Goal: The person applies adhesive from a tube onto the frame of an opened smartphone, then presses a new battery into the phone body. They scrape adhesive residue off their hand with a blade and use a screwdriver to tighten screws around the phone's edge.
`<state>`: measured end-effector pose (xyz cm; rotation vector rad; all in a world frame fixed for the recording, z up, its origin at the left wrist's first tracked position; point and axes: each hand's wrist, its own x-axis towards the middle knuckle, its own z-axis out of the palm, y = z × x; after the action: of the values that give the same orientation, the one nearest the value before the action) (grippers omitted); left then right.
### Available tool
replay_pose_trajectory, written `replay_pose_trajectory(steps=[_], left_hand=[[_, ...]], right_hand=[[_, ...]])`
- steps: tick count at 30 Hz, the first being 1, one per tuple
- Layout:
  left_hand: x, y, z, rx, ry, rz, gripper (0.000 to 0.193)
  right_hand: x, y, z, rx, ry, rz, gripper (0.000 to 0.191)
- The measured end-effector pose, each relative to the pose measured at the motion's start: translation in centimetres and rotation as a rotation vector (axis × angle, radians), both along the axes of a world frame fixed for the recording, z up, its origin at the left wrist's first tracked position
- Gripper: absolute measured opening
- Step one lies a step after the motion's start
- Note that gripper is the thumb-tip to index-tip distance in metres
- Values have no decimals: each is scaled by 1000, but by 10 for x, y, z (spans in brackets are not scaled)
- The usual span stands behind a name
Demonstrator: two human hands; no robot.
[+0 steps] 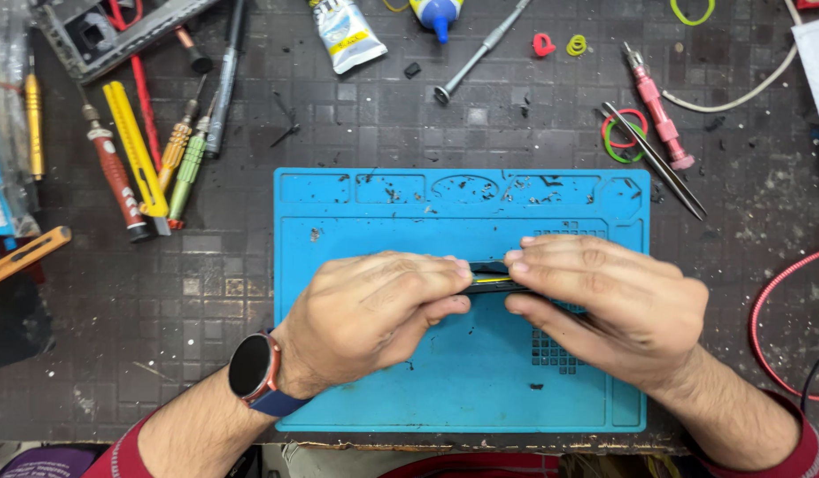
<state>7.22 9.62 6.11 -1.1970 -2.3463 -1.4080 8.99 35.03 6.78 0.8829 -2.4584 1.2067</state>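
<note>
worktop: dark gridded worktop [427, 133], scuffed and strewn with black crumbs, seen from straight above.
mat: blue silicone repair mat [463, 381] lies in the middle of it, with shallow trays along its far edge that hold more black bits.
device: thin dark slab [489, 279] with a yellow line along its edge, held edge-on just above the middle of the mat; only the short stretch between the two hands shows.
left hand: left hand [370, 314] has its grip closed on the left end of the slab, fingertips on top and thumb under it; a round dark watch [252, 367] on a blue strap sits at the wrist.
right hand: right hand [609, 305] has its grip closed on the right end in the same way, its fingertips almost meeting those of the left.
left of mat: red, yellow and green handled screwdrivers [175, 155] and a yellow utility knife [135, 146] lie together, well apart from the hands.
far side: white glue tube [347, 34], a blue-tipped bottle [438, 13] and a long metal driver [480, 51].
right of mat: pink-handled tool [659, 111], metal tweezers [655, 161] across red and green rubber bands [624, 133], and a red cable [768, 327] curving at the edge.
</note>
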Motion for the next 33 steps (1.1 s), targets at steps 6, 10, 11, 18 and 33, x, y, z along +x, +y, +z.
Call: replay_pose_trajectory(steps=[6, 10, 11, 18, 33], left_hand=[[-1, -3, 1, -5, 3, 10, 24], [-1, -3, -1, 0, 1, 15, 24], [-2, -3, -1, 0, -1, 17, 24], [-1, -4, -1, 4, 4, 16, 24], [1, -3, -1, -6, -10, 86, 22]], right_hand=[[-8, 16, 5, 124, -182, -6, 57], [-13, 20, -1, 206, -232, 55, 58], [-14, 21, -2, 204, -233, 80, 56], [-16, 26, -14, 134, -213, 179, 47], [-23, 38, 14, 161, -384, 53, 57]])
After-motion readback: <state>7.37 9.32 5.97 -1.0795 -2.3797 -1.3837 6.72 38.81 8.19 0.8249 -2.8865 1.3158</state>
